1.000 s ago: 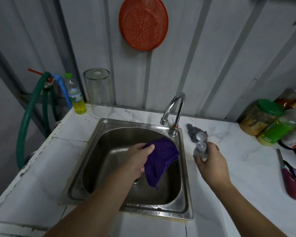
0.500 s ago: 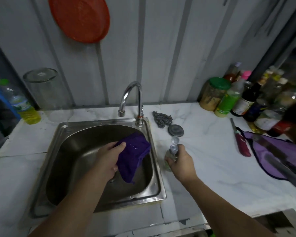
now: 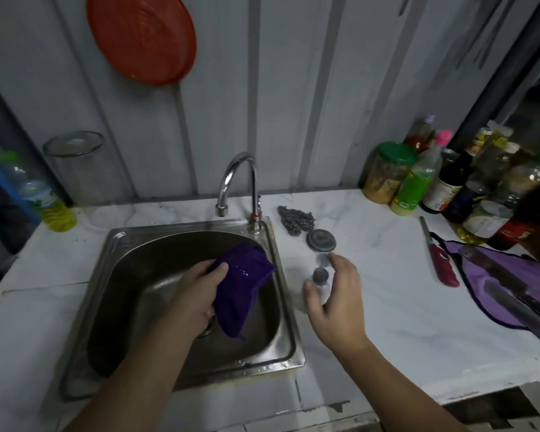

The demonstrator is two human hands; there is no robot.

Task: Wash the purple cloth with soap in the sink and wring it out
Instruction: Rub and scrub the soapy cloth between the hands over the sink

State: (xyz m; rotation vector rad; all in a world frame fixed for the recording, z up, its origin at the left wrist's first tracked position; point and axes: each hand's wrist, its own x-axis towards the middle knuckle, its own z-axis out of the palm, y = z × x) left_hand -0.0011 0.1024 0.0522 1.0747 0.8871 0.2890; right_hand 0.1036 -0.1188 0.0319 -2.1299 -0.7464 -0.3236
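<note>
Left hand point(image 3: 197, 294) grips the purple cloth point(image 3: 242, 283) over the sink point(image 3: 281, 307) basin, cloth draped right of the thumb. Right hand point(image 3: 337, 302), fingers spread loosely, sits at the clear soap bottle point(image 3: 317, 286) just right of the sink. Beyond: round metal lid point(image 3: 321, 240), steel scourer point(image 3: 295, 220), faucet point(image 3: 236, 182).

One head-worn wide-angle view is looking forward and down, close over the sink point(image 3: 272, 244), taking in counter point(image 3: 371, 294) and wall point(image 3: 293, 88)
</note>
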